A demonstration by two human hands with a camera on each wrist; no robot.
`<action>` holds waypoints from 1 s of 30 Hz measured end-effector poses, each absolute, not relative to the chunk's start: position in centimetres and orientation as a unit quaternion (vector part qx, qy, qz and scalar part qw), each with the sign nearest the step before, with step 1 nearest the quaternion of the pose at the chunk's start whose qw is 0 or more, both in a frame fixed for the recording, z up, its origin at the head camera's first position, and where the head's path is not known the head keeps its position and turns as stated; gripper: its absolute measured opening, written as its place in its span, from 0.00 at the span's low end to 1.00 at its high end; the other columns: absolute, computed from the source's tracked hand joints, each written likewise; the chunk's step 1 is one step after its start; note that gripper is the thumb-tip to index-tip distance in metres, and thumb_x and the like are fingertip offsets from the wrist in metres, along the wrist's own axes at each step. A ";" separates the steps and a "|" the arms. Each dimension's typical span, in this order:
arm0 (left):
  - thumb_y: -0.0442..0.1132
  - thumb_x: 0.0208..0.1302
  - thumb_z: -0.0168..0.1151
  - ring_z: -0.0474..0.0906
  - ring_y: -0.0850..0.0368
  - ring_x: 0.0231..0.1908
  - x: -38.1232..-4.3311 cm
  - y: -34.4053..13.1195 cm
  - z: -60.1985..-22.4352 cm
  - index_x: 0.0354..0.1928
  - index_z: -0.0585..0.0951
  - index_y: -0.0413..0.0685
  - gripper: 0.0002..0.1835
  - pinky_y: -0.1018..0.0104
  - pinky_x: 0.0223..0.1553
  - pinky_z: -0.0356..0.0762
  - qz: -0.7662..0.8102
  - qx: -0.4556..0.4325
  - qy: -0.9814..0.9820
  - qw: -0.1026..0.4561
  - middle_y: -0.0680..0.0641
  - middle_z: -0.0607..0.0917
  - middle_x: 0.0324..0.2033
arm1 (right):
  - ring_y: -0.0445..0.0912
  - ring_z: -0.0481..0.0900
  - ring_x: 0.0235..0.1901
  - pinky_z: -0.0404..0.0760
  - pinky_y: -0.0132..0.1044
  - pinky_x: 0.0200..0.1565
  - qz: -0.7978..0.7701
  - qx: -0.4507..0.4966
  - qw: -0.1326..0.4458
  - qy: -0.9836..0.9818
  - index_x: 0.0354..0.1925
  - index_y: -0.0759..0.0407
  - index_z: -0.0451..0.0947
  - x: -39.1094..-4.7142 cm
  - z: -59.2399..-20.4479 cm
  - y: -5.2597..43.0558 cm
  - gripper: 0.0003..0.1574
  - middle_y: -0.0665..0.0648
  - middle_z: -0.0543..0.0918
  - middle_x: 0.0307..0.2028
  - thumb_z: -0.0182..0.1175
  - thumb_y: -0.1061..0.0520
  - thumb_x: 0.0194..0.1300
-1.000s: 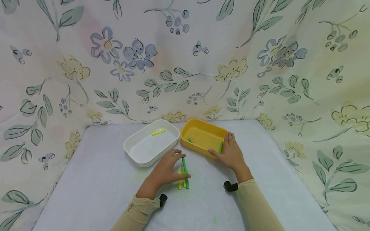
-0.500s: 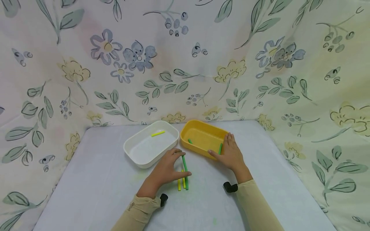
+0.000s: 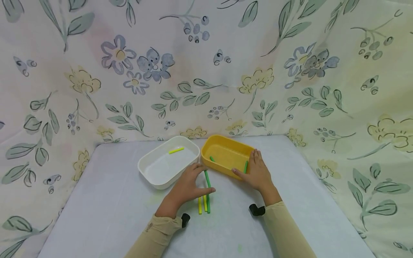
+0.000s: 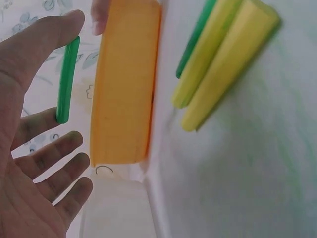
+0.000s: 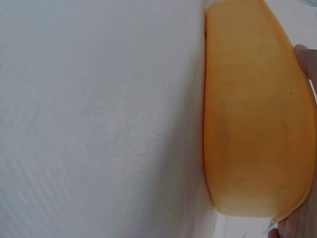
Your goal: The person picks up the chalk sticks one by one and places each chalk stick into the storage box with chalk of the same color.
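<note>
In the head view, my left hand pinches a slim green stick by its ends, thumb at one end and index finger at the other. The left wrist view shows this green stick held off the table. Below it lie two yellow sticks and another green stick, side by side. My right hand holds the near right corner of the yellow-orange tray, thumb on the near rim, fingers along the right end. Inside that tray are two green sticks, one partly hidden by the wall.
A white tray stands left of the yellow-orange one, their corners close together. One yellow stick lies in it. White cloth with faint green smears covers the table. A floral curtain hangs right behind the trays.
My left hand has moved slightly forward toward the trays with the green stick, away from the sticks on the cloth. My right hand keeps its place on the yellow-orange tray.
</note>
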State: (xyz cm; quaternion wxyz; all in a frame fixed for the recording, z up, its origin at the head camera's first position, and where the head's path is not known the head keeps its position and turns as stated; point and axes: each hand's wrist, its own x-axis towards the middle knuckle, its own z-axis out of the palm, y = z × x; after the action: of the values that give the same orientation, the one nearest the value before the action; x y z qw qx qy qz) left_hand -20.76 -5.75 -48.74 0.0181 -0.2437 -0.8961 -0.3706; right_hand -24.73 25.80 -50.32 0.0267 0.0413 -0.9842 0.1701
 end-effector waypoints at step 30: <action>0.63 0.56 0.80 0.71 0.48 0.71 -22.9 -4.4 -48.2 0.71 0.79 0.51 0.44 0.47 0.74 0.71 -0.360 -0.239 -0.901 0.036 0.49 0.76 0.72 | 0.63 0.33 0.86 0.46 0.61 0.83 0.165 0.040 0.022 -0.985 0.83 0.72 0.35 -24.9 -50.6 25.9 0.85 0.69 0.34 0.85 0.47 0.09 0.63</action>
State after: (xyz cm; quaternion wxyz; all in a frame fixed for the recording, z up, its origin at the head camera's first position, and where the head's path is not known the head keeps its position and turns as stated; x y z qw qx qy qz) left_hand -22.91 -4.41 -48.17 0.0359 -0.2387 -0.9011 -0.3603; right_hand -24.93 25.93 -50.60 0.0223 0.0399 -0.9852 0.1651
